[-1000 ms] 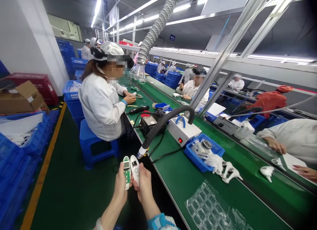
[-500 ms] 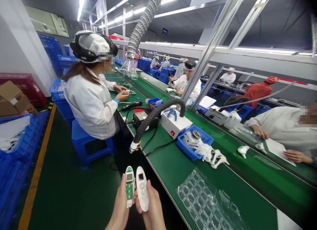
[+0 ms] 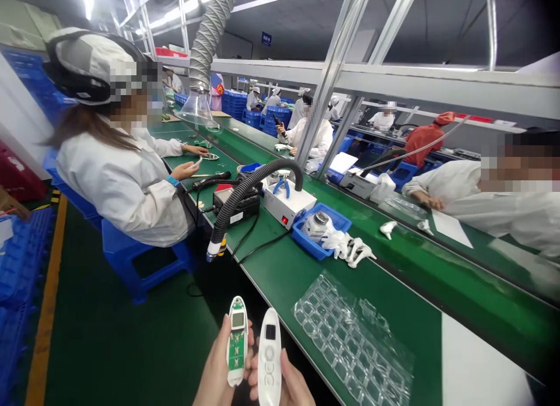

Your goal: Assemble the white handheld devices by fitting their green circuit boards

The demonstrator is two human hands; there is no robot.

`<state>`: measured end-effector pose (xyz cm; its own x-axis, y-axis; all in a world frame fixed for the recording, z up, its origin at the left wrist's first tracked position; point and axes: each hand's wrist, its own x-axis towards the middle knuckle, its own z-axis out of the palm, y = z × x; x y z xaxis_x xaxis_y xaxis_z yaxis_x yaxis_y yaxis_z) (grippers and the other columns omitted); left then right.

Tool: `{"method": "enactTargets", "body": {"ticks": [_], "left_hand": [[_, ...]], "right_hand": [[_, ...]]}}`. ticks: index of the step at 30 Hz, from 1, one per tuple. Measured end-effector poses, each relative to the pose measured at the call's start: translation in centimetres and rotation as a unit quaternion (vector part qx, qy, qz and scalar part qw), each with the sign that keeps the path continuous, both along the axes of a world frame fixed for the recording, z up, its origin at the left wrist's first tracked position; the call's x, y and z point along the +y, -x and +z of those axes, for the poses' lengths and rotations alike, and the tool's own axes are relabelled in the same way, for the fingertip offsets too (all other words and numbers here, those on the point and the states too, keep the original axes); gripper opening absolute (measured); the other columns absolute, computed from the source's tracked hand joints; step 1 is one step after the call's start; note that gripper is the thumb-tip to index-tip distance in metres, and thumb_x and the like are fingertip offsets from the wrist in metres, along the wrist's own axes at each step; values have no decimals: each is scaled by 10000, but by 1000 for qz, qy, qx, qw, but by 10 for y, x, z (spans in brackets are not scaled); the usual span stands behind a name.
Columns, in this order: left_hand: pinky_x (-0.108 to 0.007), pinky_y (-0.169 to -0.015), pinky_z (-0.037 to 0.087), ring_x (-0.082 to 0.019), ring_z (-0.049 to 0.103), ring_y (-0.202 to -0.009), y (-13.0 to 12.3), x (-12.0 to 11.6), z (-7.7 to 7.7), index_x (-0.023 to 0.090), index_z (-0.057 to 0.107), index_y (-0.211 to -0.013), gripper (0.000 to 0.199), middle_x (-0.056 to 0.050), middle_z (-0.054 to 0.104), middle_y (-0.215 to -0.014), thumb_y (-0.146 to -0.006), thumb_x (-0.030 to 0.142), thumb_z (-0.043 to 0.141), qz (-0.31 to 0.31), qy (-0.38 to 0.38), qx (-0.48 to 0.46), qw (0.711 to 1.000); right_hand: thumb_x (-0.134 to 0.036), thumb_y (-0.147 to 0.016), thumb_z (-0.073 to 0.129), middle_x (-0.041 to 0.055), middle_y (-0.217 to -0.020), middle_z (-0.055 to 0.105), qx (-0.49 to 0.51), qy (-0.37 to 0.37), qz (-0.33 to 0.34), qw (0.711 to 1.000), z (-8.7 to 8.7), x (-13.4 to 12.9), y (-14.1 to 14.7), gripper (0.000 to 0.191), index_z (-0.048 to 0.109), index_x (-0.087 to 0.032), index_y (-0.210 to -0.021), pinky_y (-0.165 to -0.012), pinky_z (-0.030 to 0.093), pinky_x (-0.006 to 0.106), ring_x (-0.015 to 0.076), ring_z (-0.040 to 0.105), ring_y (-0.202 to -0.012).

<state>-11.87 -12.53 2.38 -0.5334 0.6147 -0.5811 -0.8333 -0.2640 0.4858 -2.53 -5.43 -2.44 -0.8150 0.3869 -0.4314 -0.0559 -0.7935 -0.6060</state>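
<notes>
Low in the head view, my left hand is closed round a white oval housing half with a green circuit board and a small square display in it. Right beside it, my right hand grips a long white oval cover, which has a dark window at its top and round button outlines below. The two parts stand upright side by side with a narrow gap between them. Both are held in front of the bench's near edge. Fingers hide parts of their sides.
A clear plastic blister tray lies on the green bench. Behind it are a blue bin with a metal-capped bottle, a white box and a black flexible hose. A co-worker sits at the left; another person is across the bench.
The view has swung to the right and come nearer the bench. The circuit-board half and the cover have moved slightly apart, and the cover's face is turned more towards me.
</notes>
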Motion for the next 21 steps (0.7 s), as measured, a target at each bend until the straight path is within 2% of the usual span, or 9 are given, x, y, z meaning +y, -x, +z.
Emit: {"method": "enactTargets", "body": {"ticks": [4,8,14,18,21], "left_hand": [[-214,-370,357,-101,410,-400,-7,4,9,171,623,-849,474,26,504,-491,-790,637,561,-36,-14,-20,999],[-215,-369,354,-98,407,-394,-12,9,15,162,617,-853,486,25,499,-490,-796,639,550,-47,-12,-13,999],[-218,-375,361,-99,408,-408,-15,13,8,157,602,-944,515,36,485,-519,-782,644,565,-55,13,11,998],[-241,-388,392,-120,436,-426,-17,13,1,152,592,-980,561,38,481,-524,-776,672,537,-79,48,83,992],[-218,-399,391,-98,432,-419,-21,17,-3,164,604,-928,507,48,501,-545,-687,602,692,-93,92,202,971]], "right_hand": [[-654,-750,620,162,-706,725,24,8,-8,1000,1,2,-4,636,751,-37,-832,-561,490,243,168,649,-542],[-607,-778,625,155,-706,730,52,13,-19,998,3,4,-8,588,755,-41,-870,-554,492,245,175,654,-547],[-603,-764,643,163,-706,733,54,15,-35,998,7,7,-13,576,762,-47,-855,-550,494,244,173,653,-539],[-628,-733,658,164,-676,726,42,10,-46,998,11,9,-15,608,760,-36,-831,-525,484,243,169,643,-518],[-635,-715,672,153,-663,726,7,9,-82,997,10,7,-18,595,756,-50,-783,-538,495,273,187,649,-518]]}}
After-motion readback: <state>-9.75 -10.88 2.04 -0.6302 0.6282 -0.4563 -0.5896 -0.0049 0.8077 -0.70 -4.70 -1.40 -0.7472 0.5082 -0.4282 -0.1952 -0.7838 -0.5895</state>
